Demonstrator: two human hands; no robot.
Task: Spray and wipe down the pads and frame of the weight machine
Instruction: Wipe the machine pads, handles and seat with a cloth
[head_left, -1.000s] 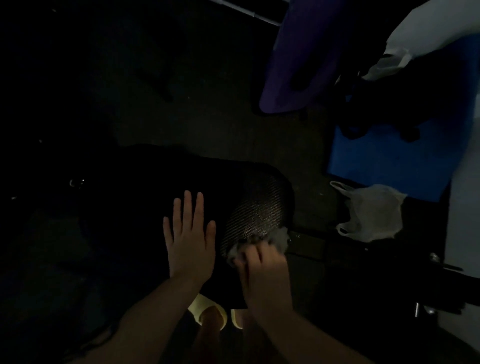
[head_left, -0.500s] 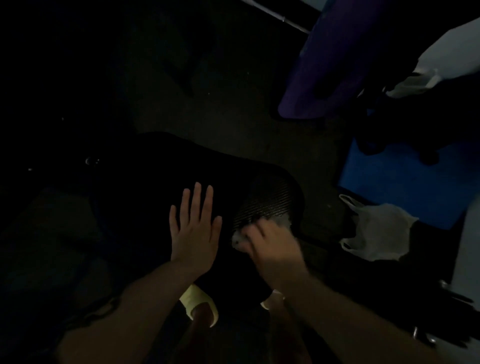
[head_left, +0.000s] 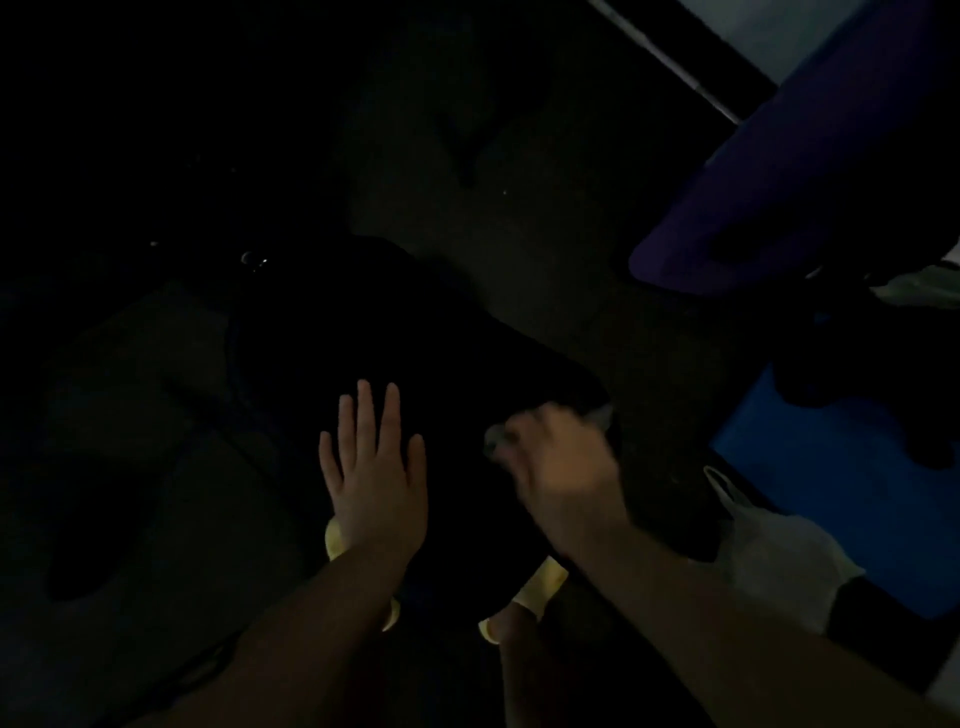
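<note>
Dim room, seen from above. Black seat pad (head_left: 415, 332): broad and dark, occupying mid-frame; it looks firm but cushioned, so it should bear steady pressure without shifting. Left hand (head_left: 375, 470): laid flat on the pad, fingers extended and spread, holding nothing, apparently bracing. Right hand (head_left: 558, 457): motion-blurred, fingers curled over a small pale cloth (head_left: 496, 439) at the pad's right edge. The cloth looks soft and light, best bunched under the palm.
</note>
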